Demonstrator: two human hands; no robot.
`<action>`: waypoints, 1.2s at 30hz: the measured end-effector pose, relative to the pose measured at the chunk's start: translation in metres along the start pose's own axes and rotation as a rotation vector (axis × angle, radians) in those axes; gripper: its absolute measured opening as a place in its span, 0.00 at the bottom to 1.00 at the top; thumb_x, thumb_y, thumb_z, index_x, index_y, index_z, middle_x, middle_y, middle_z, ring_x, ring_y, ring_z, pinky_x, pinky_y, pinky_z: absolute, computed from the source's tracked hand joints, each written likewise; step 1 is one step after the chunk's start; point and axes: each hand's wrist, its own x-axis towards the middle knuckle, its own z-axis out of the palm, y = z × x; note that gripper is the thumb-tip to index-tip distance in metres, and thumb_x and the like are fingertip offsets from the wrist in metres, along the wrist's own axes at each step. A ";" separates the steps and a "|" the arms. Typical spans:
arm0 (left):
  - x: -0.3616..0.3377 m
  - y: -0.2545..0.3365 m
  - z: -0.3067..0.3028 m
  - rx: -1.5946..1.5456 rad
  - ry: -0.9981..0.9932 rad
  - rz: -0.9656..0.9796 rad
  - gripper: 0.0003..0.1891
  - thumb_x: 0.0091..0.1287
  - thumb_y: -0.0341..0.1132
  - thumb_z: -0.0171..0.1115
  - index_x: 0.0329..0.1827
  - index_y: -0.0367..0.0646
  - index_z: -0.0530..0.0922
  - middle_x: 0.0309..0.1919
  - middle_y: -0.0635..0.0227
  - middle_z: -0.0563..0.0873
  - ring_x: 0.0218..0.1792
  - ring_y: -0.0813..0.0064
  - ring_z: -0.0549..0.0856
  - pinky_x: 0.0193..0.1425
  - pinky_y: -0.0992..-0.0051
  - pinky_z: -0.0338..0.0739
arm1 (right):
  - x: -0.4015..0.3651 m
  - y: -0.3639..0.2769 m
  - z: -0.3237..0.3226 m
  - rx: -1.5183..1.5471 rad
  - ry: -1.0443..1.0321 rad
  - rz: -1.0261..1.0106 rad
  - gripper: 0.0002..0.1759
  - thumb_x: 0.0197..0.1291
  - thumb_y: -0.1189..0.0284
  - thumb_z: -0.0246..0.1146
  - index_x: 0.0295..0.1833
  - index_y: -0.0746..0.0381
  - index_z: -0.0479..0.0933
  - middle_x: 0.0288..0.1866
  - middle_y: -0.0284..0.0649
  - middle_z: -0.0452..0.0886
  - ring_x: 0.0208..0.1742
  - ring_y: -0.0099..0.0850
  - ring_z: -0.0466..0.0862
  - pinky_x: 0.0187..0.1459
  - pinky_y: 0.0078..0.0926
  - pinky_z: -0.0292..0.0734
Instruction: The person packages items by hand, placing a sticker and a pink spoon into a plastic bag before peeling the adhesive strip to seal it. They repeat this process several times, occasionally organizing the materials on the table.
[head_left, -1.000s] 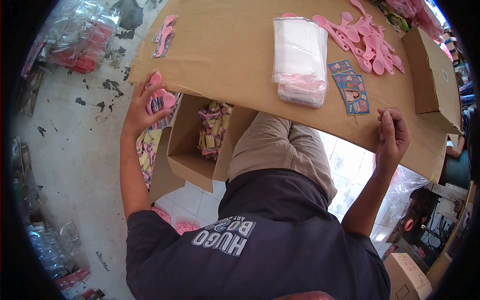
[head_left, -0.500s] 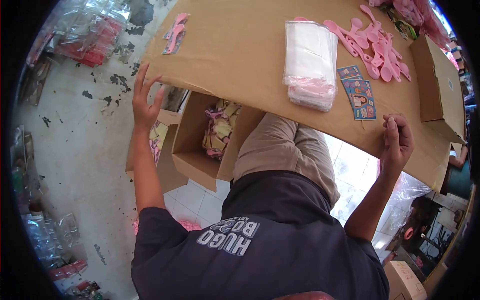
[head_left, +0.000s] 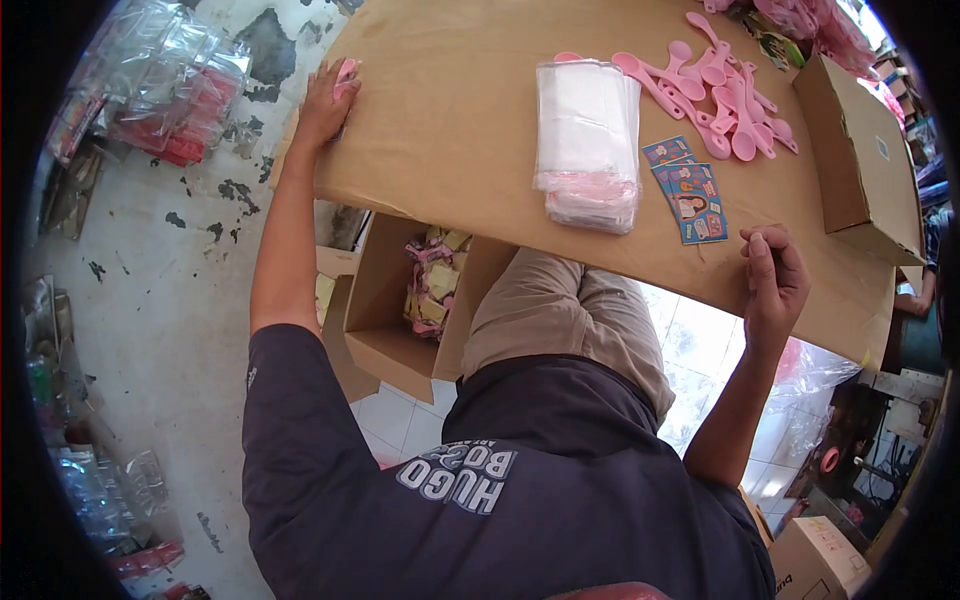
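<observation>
My left hand (head_left: 325, 105) is closed over the packed pink spoons (head_left: 347, 78) at the left end of the cardboard-covered table, hiding most of them. Just past the table's front edge, my right hand (head_left: 775, 275) has its fingers curled together; whether anything small is between them cannot be made out. Nearest to it lie several blue printed cards (head_left: 697, 205). Left of the cards is a stack of clear plastic bags (head_left: 588, 140). Behind the cards, pink spoons (head_left: 740, 105) are heaped loosely.
An open cardboard box (head_left: 390, 300) with yellow and pink packets stands below the table. Another box (head_left: 865, 160) sits at the table's right end. Plastic packages (head_left: 180, 85) lie at the far left. Part of another person's arm (head_left: 915, 297) shows at the right edge.
My left hand has moved up and forward from the table's front edge and closed over the packed spoons. My right hand keeps its curled shape near the edge. The view has shifted slightly.
</observation>
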 end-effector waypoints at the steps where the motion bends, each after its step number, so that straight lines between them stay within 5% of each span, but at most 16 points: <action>1: 0.003 -0.005 0.008 -0.125 -0.070 -0.021 0.33 0.79 0.53 0.56 0.80 0.45 0.67 0.80 0.49 0.67 0.83 0.51 0.60 0.85 0.57 0.53 | 0.000 0.000 0.001 -0.001 0.005 0.005 0.07 0.74 0.73 0.64 0.44 0.67 0.82 0.42 0.34 0.83 0.41 0.18 0.75 0.45 0.16 0.67; 13: -0.082 0.046 -0.043 -0.384 -0.162 -0.086 0.26 0.82 0.38 0.53 0.81 0.42 0.66 0.80 0.56 0.69 0.82 0.61 0.65 0.82 0.66 0.61 | -0.001 -0.002 0.003 -0.036 0.027 0.000 0.06 0.74 0.75 0.64 0.45 0.68 0.81 0.42 0.36 0.83 0.41 0.19 0.76 0.47 0.18 0.69; 22: -0.184 0.089 -0.090 -0.485 -0.082 -0.131 0.28 0.81 0.32 0.53 0.83 0.39 0.62 0.81 0.54 0.66 0.82 0.59 0.65 0.83 0.63 0.59 | 0.000 0.004 0.000 -0.042 0.019 -0.023 0.08 0.74 0.72 0.64 0.45 0.66 0.83 0.42 0.33 0.84 0.36 0.14 0.73 0.33 0.13 0.60; 27: -0.227 0.088 -0.066 -0.255 0.102 -0.064 0.31 0.79 0.30 0.56 0.84 0.38 0.60 0.83 0.52 0.63 0.83 0.59 0.62 0.84 0.62 0.58 | 0.000 0.003 0.001 -0.018 0.030 -0.015 0.08 0.74 0.71 0.64 0.45 0.66 0.83 0.40 0.31 0.83 0.31 0.12 0.69 0.31 0.12 0.58; 29: -0.239 0.093 -0.053 -0.196 0.202 -0.127 0.32 0.77 0.34 0.61 0.82 0.38 0.63 0.82 0.46 0.62 0.83 0.49 0.62 0.82 0.58 0.61 | 0.002 0.003 0.002 -0.030 0.027 -0.025 0.08 0.74 0.71 0.65 0.46 0.66 0.84 0.39 0.30 0.83 0.29 0.11 0.68 0.30 0.12 0.57; 36: -0.254 0.106 -0.003 -0.322 0.252 -0.338 0.32 0.75 0.35 0.63 0.80 0.37 0.65 0.81 0.44 0.63 0.81 0.47 0.64 0.81 0.58 0.61 | 0.001 0.004 0.004 -0.021 0.046 -0.009 0.10 0.74 0.69 0.66 0.47 0.65 0.85 0.35 0.28 0.81 0.26 0.10 0.65 0.28 0.12 0.54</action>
